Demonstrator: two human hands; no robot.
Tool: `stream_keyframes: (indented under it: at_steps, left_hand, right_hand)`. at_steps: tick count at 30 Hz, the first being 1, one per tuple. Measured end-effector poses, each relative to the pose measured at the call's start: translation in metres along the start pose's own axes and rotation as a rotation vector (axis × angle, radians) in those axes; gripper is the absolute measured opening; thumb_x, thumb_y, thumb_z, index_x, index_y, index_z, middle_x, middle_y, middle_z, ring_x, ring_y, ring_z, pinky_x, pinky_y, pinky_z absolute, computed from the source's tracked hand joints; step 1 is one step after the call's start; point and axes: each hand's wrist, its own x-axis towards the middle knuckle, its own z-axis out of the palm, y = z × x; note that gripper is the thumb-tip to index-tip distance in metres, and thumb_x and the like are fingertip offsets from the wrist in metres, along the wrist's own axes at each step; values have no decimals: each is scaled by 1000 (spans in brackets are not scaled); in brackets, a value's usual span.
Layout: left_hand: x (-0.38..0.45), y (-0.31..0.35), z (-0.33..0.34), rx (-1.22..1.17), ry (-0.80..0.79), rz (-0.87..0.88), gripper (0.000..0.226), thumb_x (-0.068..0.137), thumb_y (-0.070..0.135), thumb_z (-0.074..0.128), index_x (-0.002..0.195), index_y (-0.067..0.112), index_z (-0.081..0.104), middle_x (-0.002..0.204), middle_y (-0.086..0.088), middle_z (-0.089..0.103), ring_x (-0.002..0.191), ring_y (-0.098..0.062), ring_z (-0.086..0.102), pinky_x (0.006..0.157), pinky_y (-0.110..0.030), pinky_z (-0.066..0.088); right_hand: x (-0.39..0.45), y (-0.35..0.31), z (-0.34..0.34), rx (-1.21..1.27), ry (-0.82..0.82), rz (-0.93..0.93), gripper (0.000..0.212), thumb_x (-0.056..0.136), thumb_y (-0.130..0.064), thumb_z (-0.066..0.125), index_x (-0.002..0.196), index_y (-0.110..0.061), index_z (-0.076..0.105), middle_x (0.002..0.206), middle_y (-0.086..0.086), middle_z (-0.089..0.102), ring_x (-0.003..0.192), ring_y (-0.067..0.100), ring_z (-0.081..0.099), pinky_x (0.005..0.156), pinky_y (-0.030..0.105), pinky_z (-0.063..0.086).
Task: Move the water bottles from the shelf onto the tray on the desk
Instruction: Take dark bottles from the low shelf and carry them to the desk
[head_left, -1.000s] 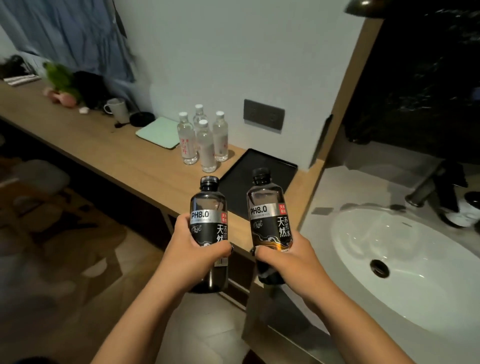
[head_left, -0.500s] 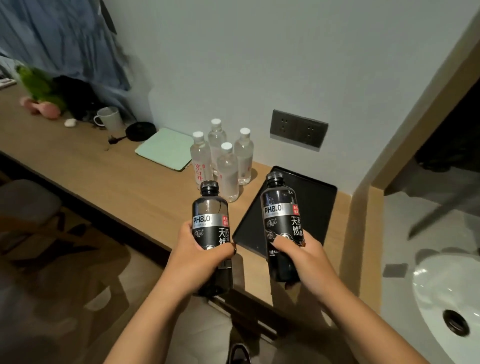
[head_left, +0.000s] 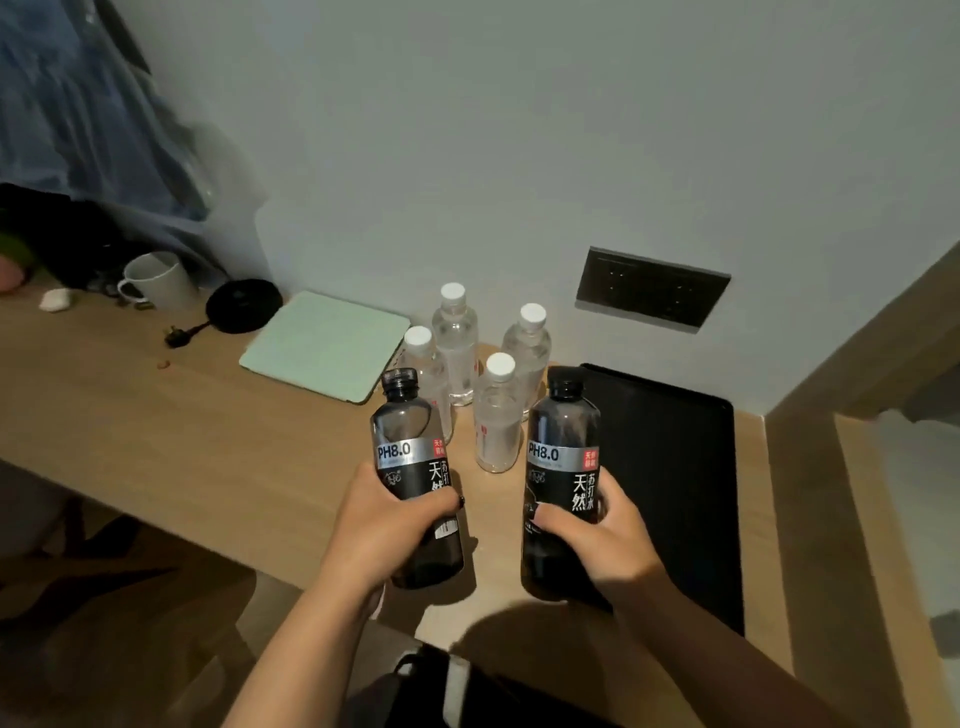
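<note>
My left hand (head_left: 387, 525) grips a dark PH8.0 bottle (head_left: 408, 447) upright above the wooden desk (head_left: 182, 447). In my right hand (head_left: 597, 540) is a second dark PH8.0 bottle (head_left: 563, 447), also upright, held at the left edge of the black tray (head_left: 675, 467). The tray lies flat on the desk by the wall with nothing on it. Several clear water bottles (head_left: 457, 343) with white caps stand on the desk just left of the tray, behind the two dark bottles.
A pale green pad (head_left: 324, 345) lies left of the clear bottles. Farther left are a black round base (head_left: 241, 304) with a plug, and a white mug (head_left: 156, 280). A dark socket panel (head_left: 652, 293) is on the wall. A wooden partition (head_left: 857, 467) borders the tray's right.
I have stepped closer to the desk and my view has turned left, away from the sink. Both dark bottles have moved forward over the desk, the right one reaching the tray's edge.
</note>
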Motion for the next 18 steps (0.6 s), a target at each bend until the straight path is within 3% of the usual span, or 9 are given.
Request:
stream_keyframes:
  at_steps: [4, 7, 10, 14, 18]
  left_hand:
    - [67, -5, -21, 73, -118, 1, 35, 62, -6, 73, 88, 10, 59, 73, -9, 67, 56, -15, 65, 48, -24, 52]
    - [104, -18, -28, 91, -150, -33, 46, 59, -2, 77, 98, 11, 56, 85, -12, 68, 75, -24, 68, 63, -35, 56]
    - [128, -29, -31, 164, -191, 25, 45, 58, 1, 78, 96, 14, 57, 84, -7, 67, 80, -24, 67, 65, -32, 53]
    - [145, -47, -31, 215, -217, 100, 55, 55, -5, 78, 99, 16, 53, 86, 0, 63, 81, -11, 62, 63, -24, 45]
    - [149, -57, -31, 155, -252, 140, 67, 56, -11, 78, 100, 29, 48, 92, 9, 59, 83, 1, 56, 64, -15, 39]
  right_hand:
    - [34, 9, 42, -74, 162, 8, 41, 69, -7, 78, 92, -30, 53, 91, -10, 65, 85, 5, 63, 64, 14, 47]
    - [57, 25, 67, -130, 295, 57, 48, 63, -20, 83, 100, -31, 53, 98, -10, 65, 94, 4, 61, 76, 22, 48]
    - [77, 40, 87, -176, 391, 130, 57, 53, -40, 79, 104, -33, 55, 98, -9, 67, 93, 7, 63, 79, 29, 52]
    - [88, 53, 103, -176, 539, 112, 61, 51, -37, 77, 107, -27, 57, 94, -8, 69, 91, 8, 66, 79, 34, 56]
    - [90, 56, 116, -175, 624, 110, 57, 50, -30, 80, 100, -38, 54, 99, -10, 66, 96, 7, 62, 83, 33, 53]
